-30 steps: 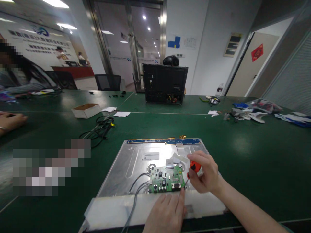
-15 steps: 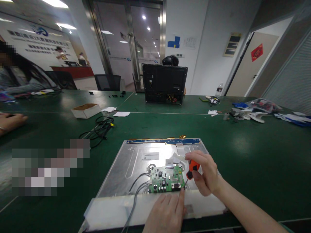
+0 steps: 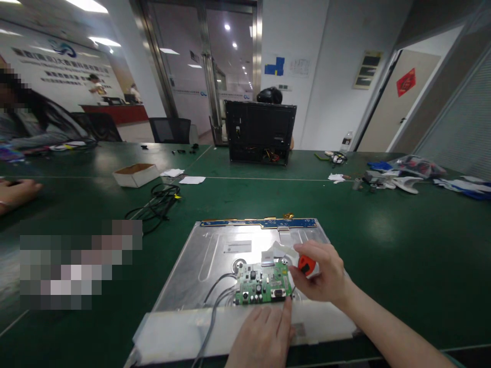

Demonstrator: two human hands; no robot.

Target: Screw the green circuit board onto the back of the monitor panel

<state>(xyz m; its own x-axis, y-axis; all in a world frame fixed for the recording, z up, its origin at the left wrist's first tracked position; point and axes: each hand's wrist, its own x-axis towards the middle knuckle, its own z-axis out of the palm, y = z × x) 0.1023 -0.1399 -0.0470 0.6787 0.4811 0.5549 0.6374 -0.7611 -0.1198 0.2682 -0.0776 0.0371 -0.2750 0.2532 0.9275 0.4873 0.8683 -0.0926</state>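
Note:
A silver monitor back panel (image 3: 215, 255) lies flat on the green table (image 3: 383, 245) in front of me. On it sits a small green circuit board (image 3: 263, 287) with grey wires (image 3: 215, 301) running off to the lower left. My right hand (image 3: 320, 276) is closed around an orange-handled screwdriver (image 3: 305, 266), its tip down at the board's right corner. My left hand (image 3: 264, 337) rests on the panel's white near edge, one finger touching the board's lower right corner.
A black monitor housing (image 3: 261, 132) stands upright at the far side. A coil of black cable (image 3: 159, 199) and a small cardboard box (image 3: 136, 174) lie to the left. Loose parts and bags (image 3: 402, 176) sit at the right. Another person's hand (image 3: 17, 191) rests at the left edge.
My right hand has shifted its fingers on the screwdriver handle, turning it slightly. My left hand and the board have stayed put.

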